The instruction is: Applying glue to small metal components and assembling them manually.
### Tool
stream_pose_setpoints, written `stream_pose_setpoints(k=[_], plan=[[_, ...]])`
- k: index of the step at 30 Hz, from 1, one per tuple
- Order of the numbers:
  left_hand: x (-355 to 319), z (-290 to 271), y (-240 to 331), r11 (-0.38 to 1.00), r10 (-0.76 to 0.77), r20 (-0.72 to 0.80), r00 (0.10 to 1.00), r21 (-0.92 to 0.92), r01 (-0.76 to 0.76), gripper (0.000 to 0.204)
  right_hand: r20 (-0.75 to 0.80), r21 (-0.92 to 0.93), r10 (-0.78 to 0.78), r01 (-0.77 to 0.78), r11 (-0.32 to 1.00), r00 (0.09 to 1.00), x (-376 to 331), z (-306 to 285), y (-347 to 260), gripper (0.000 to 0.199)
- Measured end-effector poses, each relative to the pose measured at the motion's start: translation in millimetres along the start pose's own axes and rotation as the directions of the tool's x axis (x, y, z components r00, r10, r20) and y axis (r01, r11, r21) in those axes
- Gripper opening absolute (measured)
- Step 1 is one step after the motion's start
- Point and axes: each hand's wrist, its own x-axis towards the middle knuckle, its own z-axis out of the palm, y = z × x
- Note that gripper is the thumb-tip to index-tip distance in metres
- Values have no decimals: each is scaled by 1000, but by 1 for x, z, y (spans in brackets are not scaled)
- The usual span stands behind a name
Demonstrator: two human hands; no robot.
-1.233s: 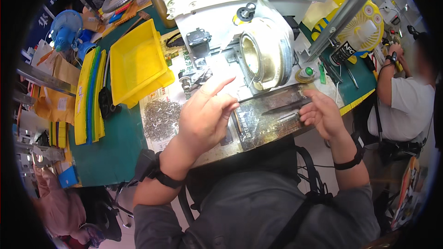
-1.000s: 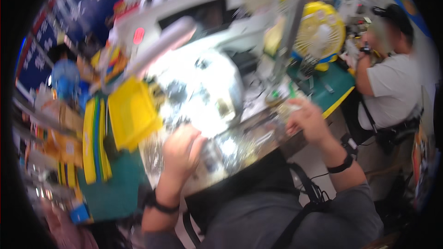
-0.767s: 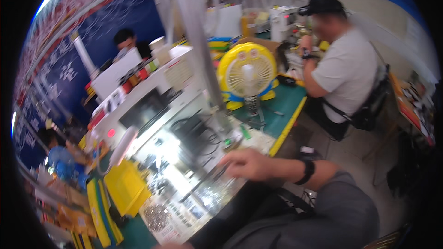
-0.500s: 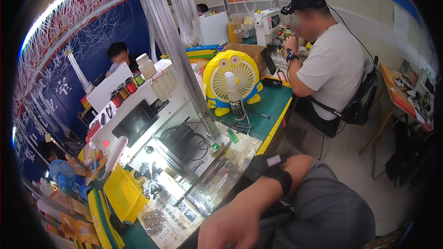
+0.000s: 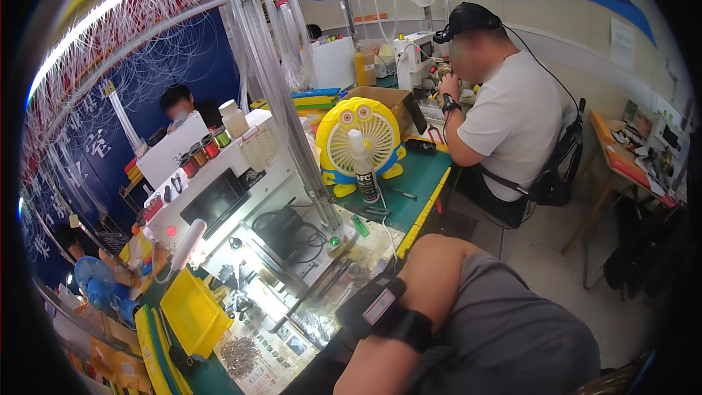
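My right arm, in a grey sleeve, reaches in from the lower right. A black strap with a black boxlike device [image 5: 376, 311] is worn round its wrist. Only the back part of my right hand [image 5: 376, 375] shows at the lower edge; the fingers are cut off, so whether it holds anything is hidden. It is beside the near edge of a lit workbench. Closest on the bench are a printed sheet [image 5: 274, 377] with a heap of small metal pieces [image 5: 240, 356] and a yellow tray [image 5: 191, 311]. My left hand is out of view.
A white machine with a dark screen [image 5: 216, 203] stands on the bench. Beyond are a yellow fan [image 5: 342, 148], a white-capped bottle [image 5: 365, 175] and a green mat [image 5: 417, 201]. A co-worker [image 5: 504, 106] sits at the far right; another person is behind the machine.
My right hand has moved down, mostly out of the picture, and the wrist device has come lower and further left. The view has shifted slightly.
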Motion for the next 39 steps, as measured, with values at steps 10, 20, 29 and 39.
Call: stream_pose_setpoints(k=[10,20,29,39], plan=[[4,-3,-8,1000,8,-40,999,-13,-9,23,-12,31,-2,3,1000,1000,5,-1,12,24],[6,-3,-11,999,1,-57,998,-41,-4,23,-55,36,23,-21,999,998,8,-2,20,23],[6,-6,-6,999,4,-67,998,-54,-8,24,-87,56,18,-14,998,996,9,-5,26,21],[-7,-7,4,996,54,-93,994,-66,-61,25,-95,75,12,-5,997,995,17,-4,31,20]])
